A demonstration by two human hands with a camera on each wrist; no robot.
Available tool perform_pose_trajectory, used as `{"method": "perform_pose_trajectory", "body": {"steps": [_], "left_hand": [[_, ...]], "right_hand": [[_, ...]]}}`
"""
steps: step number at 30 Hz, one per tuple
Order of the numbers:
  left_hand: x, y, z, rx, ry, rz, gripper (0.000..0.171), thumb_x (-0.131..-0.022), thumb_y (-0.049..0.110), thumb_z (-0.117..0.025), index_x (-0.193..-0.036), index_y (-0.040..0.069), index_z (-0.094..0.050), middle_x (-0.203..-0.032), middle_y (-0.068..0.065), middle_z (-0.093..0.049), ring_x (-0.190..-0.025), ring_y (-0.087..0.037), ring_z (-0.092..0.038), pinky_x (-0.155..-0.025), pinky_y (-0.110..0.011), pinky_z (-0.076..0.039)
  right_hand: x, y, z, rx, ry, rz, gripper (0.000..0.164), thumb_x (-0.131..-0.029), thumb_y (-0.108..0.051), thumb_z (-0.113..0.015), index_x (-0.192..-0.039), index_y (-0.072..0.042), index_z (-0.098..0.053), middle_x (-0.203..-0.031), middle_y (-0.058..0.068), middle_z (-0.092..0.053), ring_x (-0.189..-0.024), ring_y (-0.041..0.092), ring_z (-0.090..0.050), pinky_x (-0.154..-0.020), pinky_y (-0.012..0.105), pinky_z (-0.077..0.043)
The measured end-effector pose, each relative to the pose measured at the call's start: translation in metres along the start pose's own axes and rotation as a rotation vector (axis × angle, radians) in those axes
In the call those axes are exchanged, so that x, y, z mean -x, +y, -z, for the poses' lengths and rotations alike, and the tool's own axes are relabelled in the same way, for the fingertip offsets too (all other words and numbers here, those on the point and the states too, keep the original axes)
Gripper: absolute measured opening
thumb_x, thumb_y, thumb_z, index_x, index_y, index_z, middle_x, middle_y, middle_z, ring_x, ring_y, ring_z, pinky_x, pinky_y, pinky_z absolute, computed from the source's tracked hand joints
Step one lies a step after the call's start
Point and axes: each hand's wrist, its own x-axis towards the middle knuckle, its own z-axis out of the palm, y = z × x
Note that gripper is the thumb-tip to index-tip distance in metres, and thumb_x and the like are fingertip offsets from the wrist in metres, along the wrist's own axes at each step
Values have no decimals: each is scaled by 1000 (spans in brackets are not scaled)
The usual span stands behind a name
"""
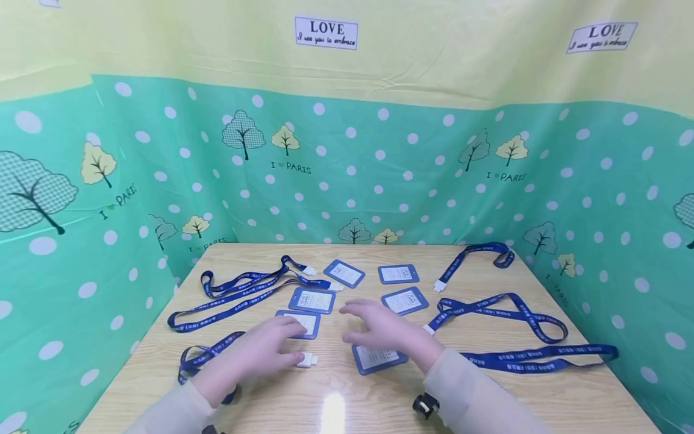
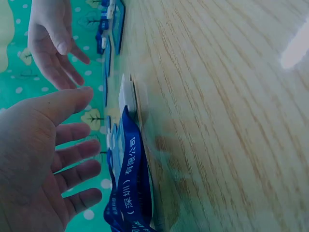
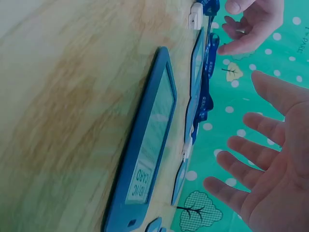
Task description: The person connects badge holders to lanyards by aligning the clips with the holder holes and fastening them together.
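My left hand [image 1: 260, 349] hovers with spread fingers over a blue lanyard [image 1: 208, 352] and its white clip [image 1: 308, 360], near a blue card holder [image 1: 301, 323]. Nothing lies in its palm in the left wrist view. Above another blue card holder [image 1: 374, 358] is my right hand [image 1: 382, 328], its fingers apart and empty. That card holder, marked ID/IC CARD, shows large in the right wrist view, flat on the table below the hand. In the head view the right hand and wrist cover part of it.
More card holders [image 1: 312, 300] lie across the middle and back of the wooden table [image 1: 260, 410]. Several blue lanyards sit at the sides: two tangled ones [image 1: 233, 310] at left, others [image 1: 504, 310] at right. A patterned green curtain [image 1: 347, 163] surrounds the table.
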Motion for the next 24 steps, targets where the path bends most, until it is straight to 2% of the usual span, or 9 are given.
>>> {"method": "perform_pose_trajectory", "body": {"steps": [7,14,16,24], "left_hand": [[0,1,-3,30,-39,25,51,-90,47,-75,-134,23,-67,-136,-2,-62,-124,-27,-59,-101,-54,-51],[0,4,-3,58,-53,13,49,-90,44,-76,-133,21,-68,-132,0,-64,-122,-25,-61,-101,-52,-51],[0,4,-4,50,-58,-3,48,-90,43,-76,-133,21,-68,-132,0,-64,-122,-24,-61,-101,-52,-51],[-3,4,-11,-33,-58,-58,45,-89,39,-77,-129,20,-69,-112,9,-68,-100,-11,-65,-90,-42,-57]], "right_hand": [[-3,-1,-8,15,-19,-1,61,-93,-47,-71,-146,-23,-56,-154,4,-48,-142,25,-43,-115,50,-38],[-6,-4,-13,27,-49,16,60,-93,-45,-72,-145,-20,-56,-150,1,-52,-140,23,-46,-114,47,-39],[-7,-5,-14,24,-59,22,59,-93,-44,-72,-144,-19,-57,-147,-1,-54,-136,21,-50,-112,45,-43],[-7,-11,-17,1,-91,33,58,-93,-40,-74,-143,-15,-58,-140,0,-60,-115,18,-64,-94,34,-55]]}}
